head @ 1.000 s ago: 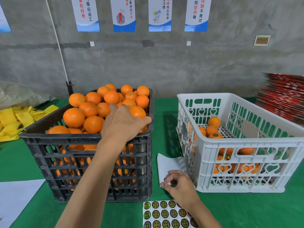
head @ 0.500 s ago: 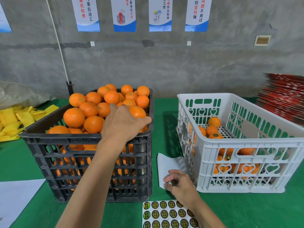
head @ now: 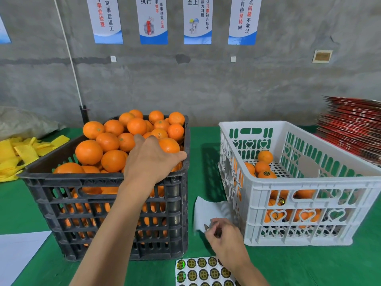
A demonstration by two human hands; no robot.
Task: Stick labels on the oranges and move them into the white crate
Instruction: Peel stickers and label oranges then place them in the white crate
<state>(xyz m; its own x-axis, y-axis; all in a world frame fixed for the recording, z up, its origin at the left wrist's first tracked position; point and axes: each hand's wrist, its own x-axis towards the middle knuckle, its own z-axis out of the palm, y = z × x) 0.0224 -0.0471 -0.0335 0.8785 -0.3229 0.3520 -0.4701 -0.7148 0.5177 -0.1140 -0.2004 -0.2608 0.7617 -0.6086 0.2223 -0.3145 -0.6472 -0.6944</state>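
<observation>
Green-covered desk (head: 206,145) against a bare grey wall hung with posters (head: 153,19). At the near edge, a sheet of round gold-and-black labels (head: 203,272), just right of centre. Directly above it, the right hand (head: 223,237), fingers drawn together and seemingly pinching one dark label at the fingertips (head: 208,229), hovering over a white scrap of backing paper (head: 208,209) in the gap between the two crates. Further in and to the left, the black crate (head: 115,213), heaped with unlabelled oranges (head: 107,141). Resting on the heap at the crate's near right corner, the left hand (head: 148,159), fingers spread and curled down over one orange (head: 169,145), thumb along the rim; firmly gripped or merely covered, cannot tell. To the right, the white crate (head: 309,195), near the desk's right side, with a shallow layer of fruit, one labelled orange (head: 267,174) showing its sticker on top. Beyond, yellow foam sleeves (head: 18,151) at the far left edge and a red stack of flat cartons (head: 350,124) at the far right.

Key relation, as a judgement: label low and near, orange higher, farther and to the left. Left hand on the fruit, right hand nearer the white crate. No long axis on so round a fruit, so any bare patch of peel should serve. Likely next: bringing orange and label together over the gap.
</observation>
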